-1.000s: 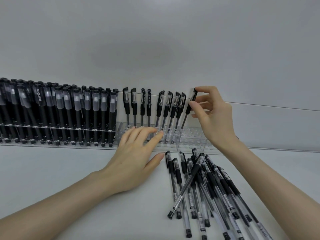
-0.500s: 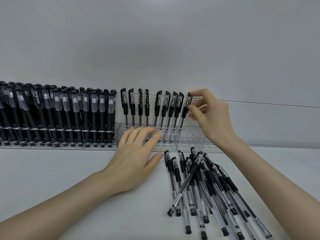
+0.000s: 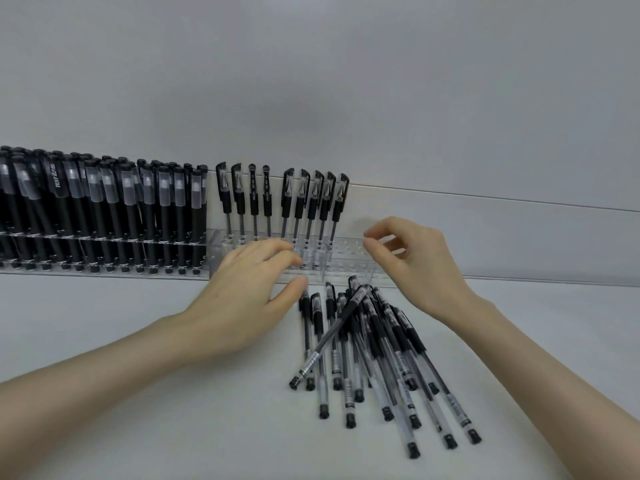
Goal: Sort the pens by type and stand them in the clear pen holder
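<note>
Here: holder, nine slim pens upright; left hand covers its front, fingers straight. Right hand beside, fingers loosely curled, empty. Loose pens on desk; thick pens left.

You can make out only one marking: white print running along a thick black pen, well to the left of your left hand. It looks like "TEST 2.5", though the last characters are unsure. Two slim pens standing just above that hand carry small white lettering, too fine to read. The loose pens below your right hand have printed bands on their barrels, also illegible.
</note>
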`<state>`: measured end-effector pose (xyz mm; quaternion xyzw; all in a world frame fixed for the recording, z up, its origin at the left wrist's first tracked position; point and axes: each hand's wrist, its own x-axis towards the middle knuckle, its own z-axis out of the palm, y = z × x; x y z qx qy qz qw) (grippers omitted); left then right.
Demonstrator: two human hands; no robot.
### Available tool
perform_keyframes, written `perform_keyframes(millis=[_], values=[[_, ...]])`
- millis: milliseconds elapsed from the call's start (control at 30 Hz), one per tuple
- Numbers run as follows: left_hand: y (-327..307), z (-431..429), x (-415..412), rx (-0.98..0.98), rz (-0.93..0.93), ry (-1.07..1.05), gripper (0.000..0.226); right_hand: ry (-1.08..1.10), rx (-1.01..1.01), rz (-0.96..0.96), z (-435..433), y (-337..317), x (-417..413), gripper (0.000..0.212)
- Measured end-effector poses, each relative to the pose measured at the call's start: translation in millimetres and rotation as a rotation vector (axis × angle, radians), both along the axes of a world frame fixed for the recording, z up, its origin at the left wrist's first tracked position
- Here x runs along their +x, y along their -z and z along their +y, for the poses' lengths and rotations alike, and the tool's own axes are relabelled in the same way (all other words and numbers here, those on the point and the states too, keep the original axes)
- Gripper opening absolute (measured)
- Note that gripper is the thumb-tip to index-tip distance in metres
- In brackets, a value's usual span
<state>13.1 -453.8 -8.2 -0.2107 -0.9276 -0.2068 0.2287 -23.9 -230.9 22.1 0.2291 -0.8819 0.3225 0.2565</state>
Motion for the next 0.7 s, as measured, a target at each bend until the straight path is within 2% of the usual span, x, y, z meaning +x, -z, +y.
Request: perform_keyframes(millis=[133, 233, 367, 567, 700], values=[[-3, 28, 30, 0.041, -0.183, -0.059, 0.044, -0.067, 0.047, -0.083, 20, 11, 11, 0.007], [1, 50, 46, 0.048, -0.286, -0.154, 0.056, -0.124, 0.093, -0.129, 32, 18, 18, 0.009], [4, 67, 59, 0.123, -0.328, -0.273, 0.068, -0.207, 0.143, -0.182, 44, 31, 27, 0.020], [5, 85, 56, 0.347, -0.359, -0.384, 0.056, -0.271, 0.288, -0.324, 42, 42, 32, 0.049], [4, 81, 46, 0.469, -0.465, -0.413, 0.067, -0.273, 0.342, -0.336, 43, 43, 32, 0.056]])
